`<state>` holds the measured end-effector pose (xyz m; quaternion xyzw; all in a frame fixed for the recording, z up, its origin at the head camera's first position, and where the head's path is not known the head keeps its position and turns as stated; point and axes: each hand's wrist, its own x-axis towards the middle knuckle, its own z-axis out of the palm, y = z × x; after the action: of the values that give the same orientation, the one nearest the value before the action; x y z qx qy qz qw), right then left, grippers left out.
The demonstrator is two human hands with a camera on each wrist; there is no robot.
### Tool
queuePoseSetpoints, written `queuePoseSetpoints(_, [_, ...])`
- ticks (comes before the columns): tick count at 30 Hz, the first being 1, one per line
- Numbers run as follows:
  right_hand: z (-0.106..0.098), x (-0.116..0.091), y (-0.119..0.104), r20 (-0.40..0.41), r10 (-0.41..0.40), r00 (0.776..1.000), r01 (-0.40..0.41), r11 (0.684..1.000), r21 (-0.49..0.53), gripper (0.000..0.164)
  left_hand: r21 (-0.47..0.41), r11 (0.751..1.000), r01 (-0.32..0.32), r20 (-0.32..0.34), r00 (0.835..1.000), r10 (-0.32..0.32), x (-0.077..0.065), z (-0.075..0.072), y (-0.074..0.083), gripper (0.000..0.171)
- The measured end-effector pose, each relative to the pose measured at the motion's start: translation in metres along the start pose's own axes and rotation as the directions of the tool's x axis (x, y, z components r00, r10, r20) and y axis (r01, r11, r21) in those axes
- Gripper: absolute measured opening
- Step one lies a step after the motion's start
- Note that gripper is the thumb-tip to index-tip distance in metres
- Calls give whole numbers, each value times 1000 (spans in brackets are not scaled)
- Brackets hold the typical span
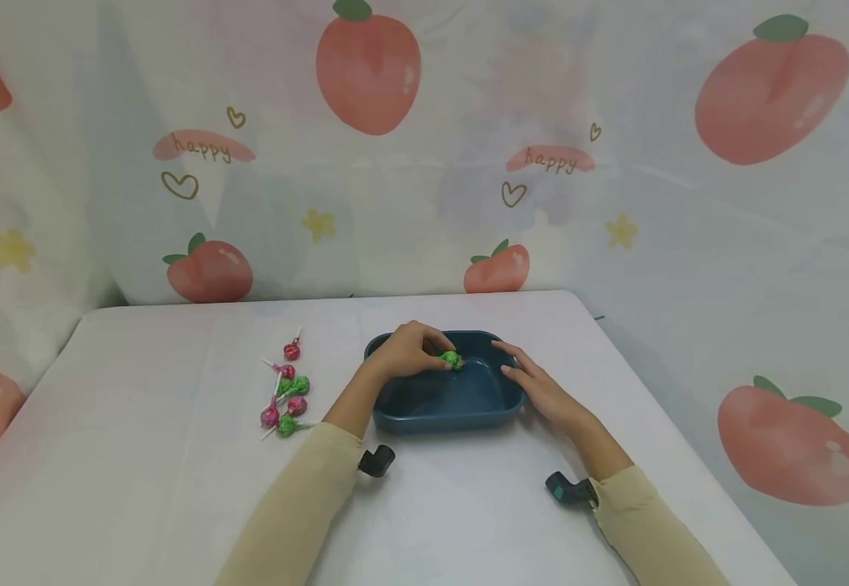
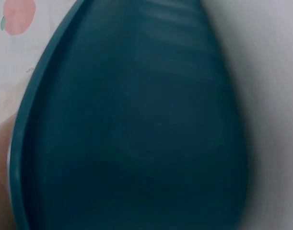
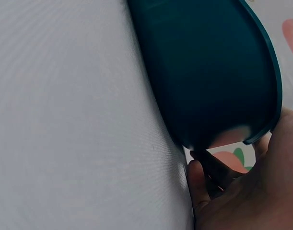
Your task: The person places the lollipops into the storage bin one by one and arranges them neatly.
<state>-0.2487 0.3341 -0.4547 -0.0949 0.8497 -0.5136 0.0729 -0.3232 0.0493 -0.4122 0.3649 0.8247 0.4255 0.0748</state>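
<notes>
In the head view my left hand (image 1: pixel 413 350) reaches over the blue tray (image 1: pixel 461 420) and pinches a green-wrapped lollipop (image 1: pixel 455 360) between thumb and fingertips, above the tray's floor. The lollipop's stick is hidden by the hand. My right hand (image 1: pixel 552 399) holds the tray's right end, with fingertips over the rim. The right wrist view shows fingers (image 3: pixel 198 182) of that hand low beside the tray's end. Only a blurred part of the left hand (image 2: pixel 1 177) shows behind the tray's wall in the left wrist view; the lollipop is not visible there.
Left of the tray, several lollipops lie loosely together on the white table (image 1: pixel 138 456): a red one (image 1: pixel 291 351), a green one (image 1: pixel 287 425) and a pink one (image 1: pixel 296 405) among them. Behind the table hangs a peach-print cloth (image 1: pixel 409 203). Each sleeve end carries a small black camera (image 1: pixel 377 461).
</notes>
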Motion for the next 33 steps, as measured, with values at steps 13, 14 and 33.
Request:
queuePoseSetpoints(13, [0,2,5,-8,14,1000,-14,1000,-19,52,17,996,87,-20,996,-86,10,24,1,27])
queuePoseSetpoints(14, [-1,2,5,-11,14,1000,-14,1000,-18,52,19,996,85,-25,996,-84,11,25,0,27])
queuePoseSetpoints(33, [-2,3,4,0,4,1000,-4,1000,-31,52,48,995,91,18,996,-92,15,31,-3,25])
